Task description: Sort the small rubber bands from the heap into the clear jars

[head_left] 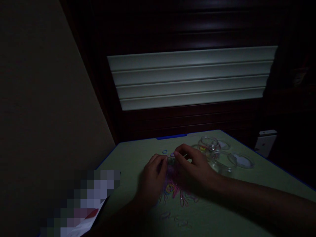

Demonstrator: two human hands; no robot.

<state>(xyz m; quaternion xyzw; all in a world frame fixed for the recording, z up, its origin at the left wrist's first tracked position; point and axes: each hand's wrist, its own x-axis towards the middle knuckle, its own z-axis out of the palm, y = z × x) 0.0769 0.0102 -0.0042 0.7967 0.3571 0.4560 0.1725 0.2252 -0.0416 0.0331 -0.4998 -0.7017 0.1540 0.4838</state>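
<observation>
Over a pale green table, my left hand (154, 174) has thumb and forefinger pressed together at the far side of a pile of small coloured bands (174, 189); what it pinches is too small and dark to name. Close on its right, my right hand (195, 163) is bent with thumb and forefinger together near a small purple band (172, 154); whether it grips that band is unclear. A blue band (164, 152) lies just beyond my hands. Several loose bands (181, 221) lie nearer me. Part of the pile is hidden by my hands.
Clear round jars (209, 142) stand beyond my right forearm, one with coloured bands inside. Clear lids (243, 161) lie beside them. A partly blurred white and red item (91, 214) is at the left table edge. A white box (266, 143) stands past the right edge.
</observation>
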